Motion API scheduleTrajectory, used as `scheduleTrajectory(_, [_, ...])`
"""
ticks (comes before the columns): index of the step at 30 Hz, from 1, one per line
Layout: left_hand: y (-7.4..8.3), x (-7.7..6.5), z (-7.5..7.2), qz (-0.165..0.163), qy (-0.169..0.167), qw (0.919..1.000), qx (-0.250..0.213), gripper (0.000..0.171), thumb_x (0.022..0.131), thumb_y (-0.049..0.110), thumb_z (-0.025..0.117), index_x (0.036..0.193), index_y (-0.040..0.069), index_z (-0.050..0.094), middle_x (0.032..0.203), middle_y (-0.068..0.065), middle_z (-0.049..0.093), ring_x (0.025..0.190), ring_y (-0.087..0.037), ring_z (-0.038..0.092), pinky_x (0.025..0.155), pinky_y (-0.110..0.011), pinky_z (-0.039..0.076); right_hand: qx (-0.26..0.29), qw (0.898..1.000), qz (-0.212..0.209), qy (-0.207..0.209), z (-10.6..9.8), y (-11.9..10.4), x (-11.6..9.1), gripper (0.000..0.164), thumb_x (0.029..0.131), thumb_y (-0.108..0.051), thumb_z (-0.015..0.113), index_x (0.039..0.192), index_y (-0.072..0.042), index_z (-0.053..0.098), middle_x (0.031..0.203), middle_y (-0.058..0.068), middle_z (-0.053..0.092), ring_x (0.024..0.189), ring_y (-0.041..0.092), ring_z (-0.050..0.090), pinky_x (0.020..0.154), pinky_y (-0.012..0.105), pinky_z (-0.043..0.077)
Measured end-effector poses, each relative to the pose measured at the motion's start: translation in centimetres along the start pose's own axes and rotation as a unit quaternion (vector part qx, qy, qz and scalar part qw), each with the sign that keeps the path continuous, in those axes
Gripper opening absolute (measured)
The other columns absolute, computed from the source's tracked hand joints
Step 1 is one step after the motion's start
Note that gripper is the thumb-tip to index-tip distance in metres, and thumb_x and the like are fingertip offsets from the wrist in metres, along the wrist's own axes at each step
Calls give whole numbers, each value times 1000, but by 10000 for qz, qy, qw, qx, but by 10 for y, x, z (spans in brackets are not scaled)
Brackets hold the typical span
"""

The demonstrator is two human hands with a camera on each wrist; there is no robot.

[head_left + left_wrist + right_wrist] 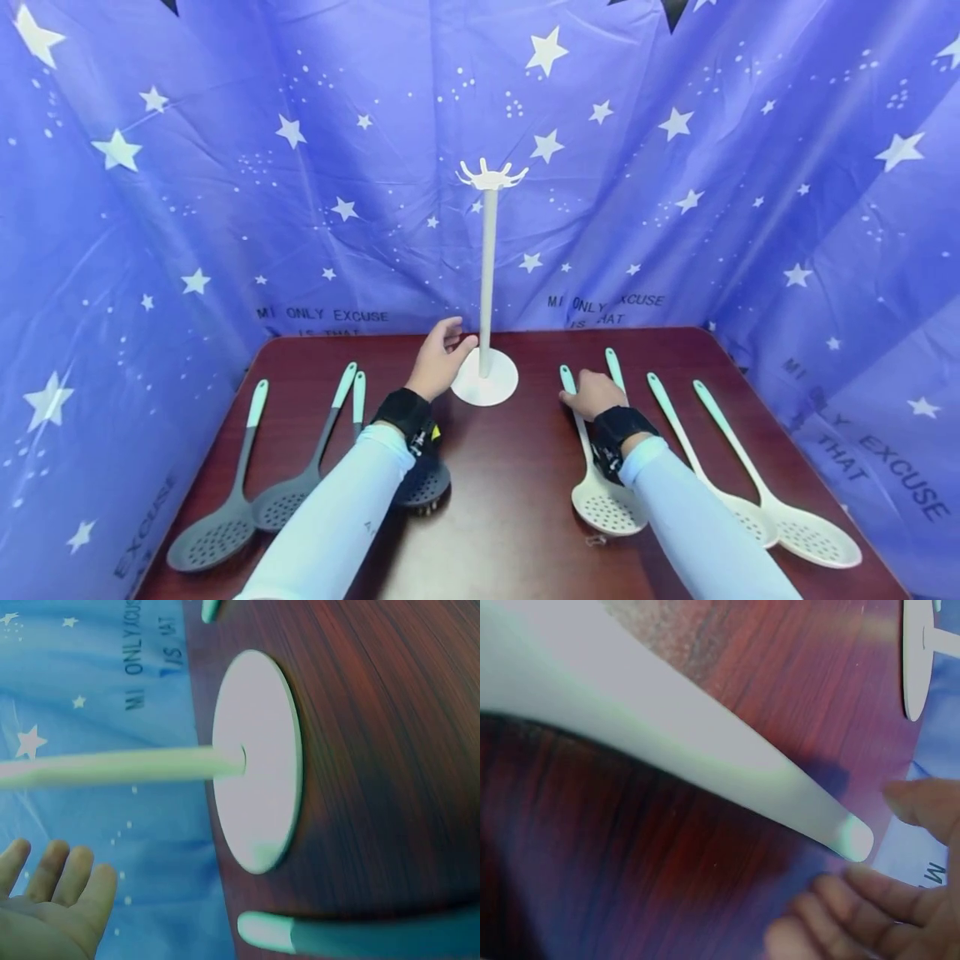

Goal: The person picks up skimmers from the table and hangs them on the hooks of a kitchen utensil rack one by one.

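A blue-violet curtain (405,167) with white stars and black lettering closes off the back and both sides, hanging close behind the far edge of the reddish-brown wooden table (517,467), whose glossy, grained top catches a pale glare toward the near side. A broad strip of wood down the middle, between the grey and white utensils, is the widest lane for movement. The person's left sleeve (330,517) and right sleeve (705,517), both light blue, come in from the bottom. The white hook stand (487,275) rises upright near the far edge, round base flat on the wood, prongs high against the fabric. Three grey slotted skimmers (213,533) lie on the left, the outermost head near the left edge; the outermost white slotted skimmer (817,537) has its head near the right edge, and the inner white slotted skimmer (609,508) lies beside the middle strip. The left hand (440,358) is spread, thumb away from the extended fingers, near the stand's pole. The right hand (595,393) is over the inner skimmer's handle; the right wrist view shows thumb and bent fingers parted around a pale handle end, though contact cannot be told. A black strap (405,412) circles the left wrist.
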State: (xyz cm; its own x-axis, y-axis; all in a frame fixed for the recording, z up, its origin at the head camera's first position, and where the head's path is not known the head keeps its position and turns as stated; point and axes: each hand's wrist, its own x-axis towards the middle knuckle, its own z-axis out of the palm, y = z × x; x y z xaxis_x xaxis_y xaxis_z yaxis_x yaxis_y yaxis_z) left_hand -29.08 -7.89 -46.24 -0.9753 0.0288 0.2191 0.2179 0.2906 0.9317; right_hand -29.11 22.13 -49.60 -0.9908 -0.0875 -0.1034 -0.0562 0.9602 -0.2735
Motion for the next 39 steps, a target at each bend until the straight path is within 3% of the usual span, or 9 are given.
scheduleTrajectory(3, [3,4,7,-91,120,9995,-267,57,103,20,67,150,-1,45,144,-25,54,135,-42,51,114,-48,41,-42,9991,104,-402,0,0,-3,40,93,-43,74,85,-4,64,73,9,62,63,25,59,61,38,49])
scheduleTrajectory(9, [2,13,24,-373,-8,9977,-571,61,109,22,57,161,7,30,155,-27,44,145,-39,43,118,-48,36,-116,9957,293,-873,0,-6,-9,36,92,-36,74,94,-2,65,79,9,61,67,24,58,64,37,48])
scheduleTrajectory(14, [-6,17,32,-455,-169,9986,-213,47,109,18,55,153,7,45,138,-20,62,131,-32,58,110,-45,45,-28,9945,456,-940,-4,-14,-15,32,94,-34,74,89,-3,66,78,10,62,66,24,58,62,36,47])
scheduleTrajectory(19, [-13,18,34,-271,-123,9965,784,28,107,18,59,132,7,61,118,-15,70,108,-30,67,95,-44,52,51,9953,372,-891,-4,-16,-18,30,93,-28,75,81,-3,65,71,9,62,59,22,59,57,34,49])
scheduleTrajectory(25, [-17,18,37,267,-146,9689,2456,15,109,21,55,115,9,58,96,-12,70,83,-29,68,72,-44,54,254,9954,442,-810,-2,-17,-12,26,93,-23,74,79,-2,66,68,11,64,56,24,62,54,35,51])
scheduleTrajectory(28, [-16,18,41,426,-264,9590,2790,11,108,19,55,108,7,54,92,-12,69,80,-32,69,68,-45,55,273,9978,393,-454,-5,-21,-9,24,91,-23,74,90,0,67,78,14,67,66,28,64,62,41,53])
scheduleTrajectory(33, [-14,19,43,386,-316,9526,3001,12,108,18,57,107,6,54,92,-13,70,82,-33,71,68,-45,56,698,9958,-6,591,-16,-33,-2,19,90,-21,73,91,-3,65,81,12,67,69,29,62,64,43,51])
scheduleTrajectory(36, [-11,18,44,330,-380,9500,3083,13,108,18,56,108,6,54,91,-13,70,79,-32,71,66,-43,56,1136,9840,-345,1326,-24,-41,2,14,92,-20,70,93,-6,69,77,8,67,65,24,60,60,39,49])
scheduleTrajectory(39, [-9,17,46,378,-484,9485,3107,13,108,18,56,109,5,54,90,-12,69,76,-31,70,63,-42,55,1567,9631,-615,2102,-35,-50,4,15,95,-19,67,103,-8,74,80,5,69,66,22,61,62,38,50])
